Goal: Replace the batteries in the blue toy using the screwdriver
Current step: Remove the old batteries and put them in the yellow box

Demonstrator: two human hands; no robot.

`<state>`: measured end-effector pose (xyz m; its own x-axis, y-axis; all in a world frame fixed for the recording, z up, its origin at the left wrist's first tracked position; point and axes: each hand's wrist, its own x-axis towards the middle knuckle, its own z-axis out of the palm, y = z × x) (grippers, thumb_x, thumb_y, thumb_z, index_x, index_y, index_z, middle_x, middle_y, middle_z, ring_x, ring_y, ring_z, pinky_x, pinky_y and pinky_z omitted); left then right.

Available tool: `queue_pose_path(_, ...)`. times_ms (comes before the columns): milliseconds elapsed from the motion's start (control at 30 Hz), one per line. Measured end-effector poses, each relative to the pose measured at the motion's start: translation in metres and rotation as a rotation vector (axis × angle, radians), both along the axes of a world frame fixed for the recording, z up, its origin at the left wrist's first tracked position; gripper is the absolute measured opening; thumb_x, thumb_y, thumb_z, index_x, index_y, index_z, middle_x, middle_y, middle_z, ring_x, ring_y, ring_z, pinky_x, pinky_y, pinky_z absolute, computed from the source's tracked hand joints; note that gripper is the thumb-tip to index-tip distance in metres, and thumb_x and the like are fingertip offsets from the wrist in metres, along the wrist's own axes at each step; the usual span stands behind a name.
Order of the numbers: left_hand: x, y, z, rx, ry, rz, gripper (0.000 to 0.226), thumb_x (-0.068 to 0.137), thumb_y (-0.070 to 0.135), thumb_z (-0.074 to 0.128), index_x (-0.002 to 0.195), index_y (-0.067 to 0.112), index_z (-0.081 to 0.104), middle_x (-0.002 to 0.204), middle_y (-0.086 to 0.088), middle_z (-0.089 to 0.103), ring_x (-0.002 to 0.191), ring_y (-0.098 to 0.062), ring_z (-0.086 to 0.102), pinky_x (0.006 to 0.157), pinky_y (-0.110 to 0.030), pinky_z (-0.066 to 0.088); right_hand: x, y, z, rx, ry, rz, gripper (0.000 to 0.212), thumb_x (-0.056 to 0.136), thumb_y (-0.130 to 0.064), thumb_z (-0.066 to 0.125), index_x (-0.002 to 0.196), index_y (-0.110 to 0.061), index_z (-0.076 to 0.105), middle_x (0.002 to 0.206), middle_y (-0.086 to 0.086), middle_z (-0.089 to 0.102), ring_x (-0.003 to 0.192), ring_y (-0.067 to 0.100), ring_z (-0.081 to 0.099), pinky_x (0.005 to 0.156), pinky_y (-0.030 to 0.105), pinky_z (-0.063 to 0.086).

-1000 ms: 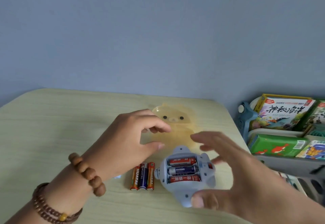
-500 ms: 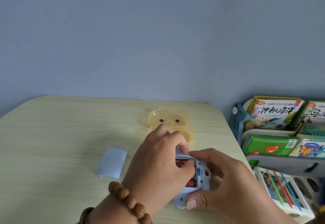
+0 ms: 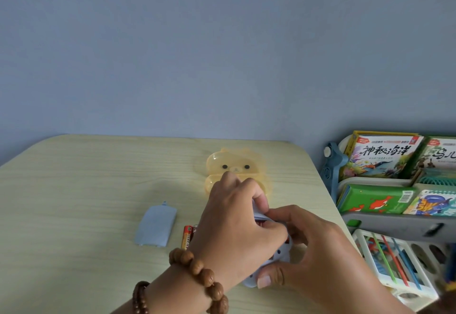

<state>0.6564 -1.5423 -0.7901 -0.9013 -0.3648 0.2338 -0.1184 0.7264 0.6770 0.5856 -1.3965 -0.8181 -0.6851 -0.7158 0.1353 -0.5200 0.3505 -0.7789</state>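
Head view, as I see it on my remote feed. The blue toy point(image 3: 282, 255) lies at the near right part of the table point(image 3: 74, 190), largely covered by both hands. The left grip point(image 3: 234, 227) comes over it from the left, fingers curled down onto its upper edge and thumb pressed into the open battery bay, where a sliver of red battery shows; I cannot tell whether a cell is pinched. The right grip point(image 3: 320, 247) clasps the toy from the right, thumb on the near end and fingers curled round the far side. Left of the hands lie the detached pale-blue battery cover point(image 3: 156, 227) and, just beside the left wrist, loose batteries point(image 3: 187, 236), partly hidden. A translucent orange bear case point(image 3: 234, 165) lies beyond the hands. Wooden bead bracelets point(image 3: 197, 271) circle the left wrist. A shelf of picture books point(image 3: 385, 155) stands to the right of the table.
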Motion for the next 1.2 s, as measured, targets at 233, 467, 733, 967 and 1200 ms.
queue_pose_path(233,0.011,-0.008,0.000,-0.194,0.106,-0.168,0.009,0.074,0.025,0.061,0.080,0.032,0.061,0.092,0.019,0.048,0.094,-0.003,0.049,0.075,-0.008,0.039,0.002,0.000,0.003,-0.017,0.039,0.007,0.067,0.036,-0.039,0.100,0.095,-0.040,0.069,0.092,-0.024,0.070,0.080,-0.004,0.068,0.061,0.004,0.046)
queue_pose_path(467,0.017,-0.023,-0.004,-0.294,0.153,-0.254,0.015,0.073,0.029,0.083,0.085,0.029,0.074,0.093,0.019,0.061,0.096,-0.005,0.056,0.079,-0.023,0.052,0.003,0.000,-0.002,-0.014,-0.017,-0.031,0.070,0.033,-0.038,0.101,0.094,-0.048,0.068,0.092,-0.026,0.072,0.083,-0.005,0.070,0.067,0.011,0.053)
queue_pose_path(733,0.017,-0.037,0.014,0.018,0.303,-0.118,0.009,0.086,0.028,0.073,0.095,0.029,0.071,0.083,0.014,0.073,0.077,-0.006,0.069,0.068,-0.017,0.053,0.004,-0.001,0.001,0.012,-0.031,-0.033,0.073,0.035,-0.043,0.099,0.100,-0.046,0.066,0.096,-0.033,0.069,0.084,-0.007,0.069,0.067,0.005,0.049)
queue_pose_path(967,0.000,-0.075,0.005,0.649,0.137,-0.049,0.015,0.083,0.024,0.075,0.097,0.021,0.080,0.088,-0.003,0.078,0.076,-0.021,0.075,0.086,-0.043,0.059,0.005,-0.002,0.004,0.053,-0.036,-0.029,0.075,0.037,-0.057,0.094,0.102,-0.053,0.059,0.106,-0.044,0.059,0.094,-0.011,0.064,0.076,0.006,0.049)
queue_pose_path(1200,-0.009,-0.102,0.005,0.392,0.039,-0.088,0.044,0.067,0.027,0.089,0.108,0.026,0.075,0.093,0.003,0.079,0.088,-0.009,0.075,0.084,-0.021,0.055,0.003,-0.001,0.002,0.048,-0.036,-0.028,0.073,0.037,-0.054,0.095,0.102,-0.052,0.061,0.103,-0.039,0.064,0.092,-0.008,0.066,0.076,0.009,0.051)
